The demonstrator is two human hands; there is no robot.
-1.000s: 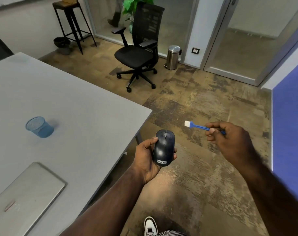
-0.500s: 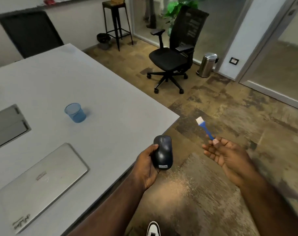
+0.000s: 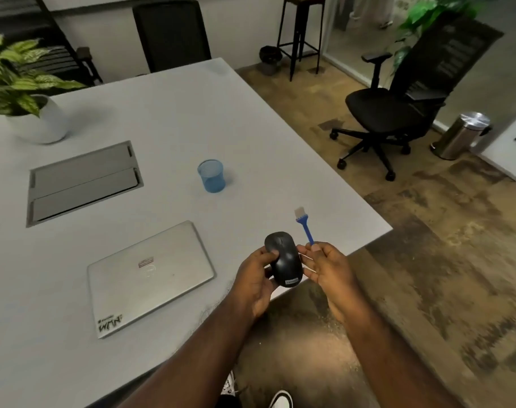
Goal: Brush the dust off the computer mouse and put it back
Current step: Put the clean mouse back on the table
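Observation:
A black computer mouse (image 3: pixel 283 259) with a small label at its rear sits in my left hand (image 3: pixel 255 278), top side up, over the near right edge of the grey table (image 3: pixel 168 119). My right hand (image 3: pixel 329 270) is right beside the mouse and pinches a small blue brush (image 3: pixel 305 226) by its handle. The brush stands upright with its white bristles pointing away from me, a little above and to the right of the mouse, not touching it.
On the table lie a closed silver laptop (image 3: pixel 149 273), a blue mesh cup (image 3: pixel 211 175), a grey cable hatch (image 3: pixel 83 181) and a potted plant (image 3: pixel 24 98). A black office chair (image 3: pixel 398 104) and a steel bin (image 3: pixel 460 135) stand on the floor to the right.
My view has swung left toward the table. Both hands have come together over the table's edge, and the brush has turned from sideways to upright next to the mouse.

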